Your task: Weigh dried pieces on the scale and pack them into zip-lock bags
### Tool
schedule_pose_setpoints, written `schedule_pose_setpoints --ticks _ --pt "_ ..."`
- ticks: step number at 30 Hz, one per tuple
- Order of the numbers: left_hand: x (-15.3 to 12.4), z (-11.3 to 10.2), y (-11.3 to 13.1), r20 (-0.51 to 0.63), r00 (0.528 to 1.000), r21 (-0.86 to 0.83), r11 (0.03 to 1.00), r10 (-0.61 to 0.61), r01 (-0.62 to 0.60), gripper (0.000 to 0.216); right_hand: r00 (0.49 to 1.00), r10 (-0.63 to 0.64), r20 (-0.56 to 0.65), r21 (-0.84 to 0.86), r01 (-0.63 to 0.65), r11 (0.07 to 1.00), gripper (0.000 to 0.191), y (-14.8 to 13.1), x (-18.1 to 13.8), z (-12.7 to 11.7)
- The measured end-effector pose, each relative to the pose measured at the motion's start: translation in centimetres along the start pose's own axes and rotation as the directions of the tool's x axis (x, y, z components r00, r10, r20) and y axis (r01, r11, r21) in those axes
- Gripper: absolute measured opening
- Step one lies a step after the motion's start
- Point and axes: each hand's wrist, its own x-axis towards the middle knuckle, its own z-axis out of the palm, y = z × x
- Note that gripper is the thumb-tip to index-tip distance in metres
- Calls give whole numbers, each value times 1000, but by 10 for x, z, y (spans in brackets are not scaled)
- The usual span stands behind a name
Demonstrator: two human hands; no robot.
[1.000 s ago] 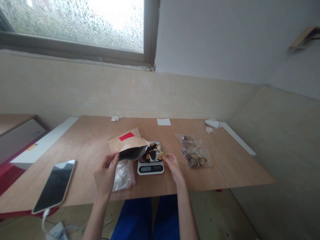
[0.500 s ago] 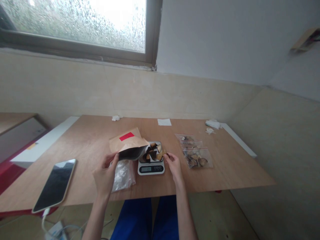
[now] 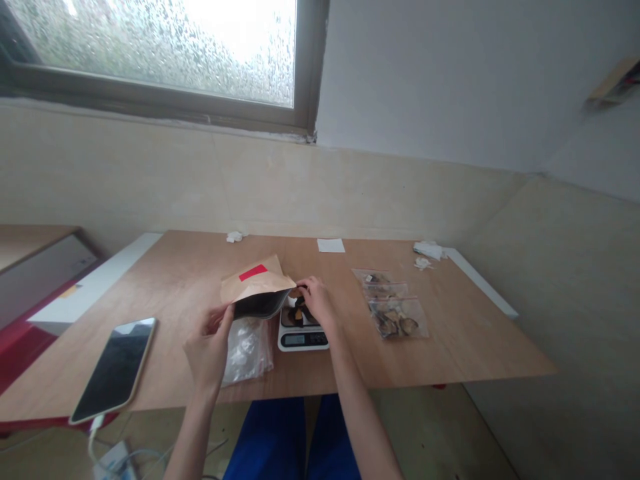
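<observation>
My left hand [image 3: 211,337] pinches the near left corner of a brown kraft paper bag [image 3: 263,280] with a red label and a dark lining. The bag's mouth gapes toward the right, over the left part of a small white digital scale [image 3: 303,341]. On the scale's tray lie several dark and tan dried slices [image 3: 296,317], partly covered by the bag and my hand. My right hand [image 3: 317,303] is over the tray, closed at the right end of the bag's mouth. A dark dried slice [image 3: 301,287] shows at its fingertips, mostly hidden.
Clear plastic bags [image 3: 247,350] lie left of the scale. Zip bags holding dried slices [image 3: 397,319] lie to its right. A phone [image 3: 117,367] with a cable is at the table's left front. White paper [image 3: 331,245] and crumpled tissues [image 3: 429,250] lie along the back.
My right hand has moved left and up from the scale's right side to the bag's mouth, with a dried slice in its fingers. My left hand still holds the bag.
</observation>
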Motion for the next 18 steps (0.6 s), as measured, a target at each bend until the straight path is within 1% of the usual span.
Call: schedule_pose_setpoints --ticks 2,3,5,8,10,12,15,18 --pt "0 0 -2 7 1000 -7 1000 0 0 34 993 -48 107 -178 66 982 27 2 9 7" --pt "1 0 -3 7 1000 -6 1000 -1 1 34 987 -61 147 -237 95 967 29 3 12 11" --pt "1 -1 -4 7 1000 0 1000 -2 2 34 980 -75 186 -290 128 948 31 5 15 18" --pt "2 -1 -4 3 1000 13 1000 -5 5 33 980 -98 175 -292 147 945 34 8 13 23" --pt "2 -1 -2 2 1000 13 1000 -5 5 33 984 -127 128 -286 159 945 39 9 10 22" --pt "3 -1 1 0 1000 7 1000 0 0 32 989 -139 52 -265 148 953 43 9 5 17" --pt "6 0 6 -5 1000 -1 1000 15 -15 30 993 -100 -67 -189 86 978 43 8 -9 6" --pt "12 1 9 -13 999 -5 999 41 -41 29 982 -66 -177 -81 52 995 41 9 -34 -3"
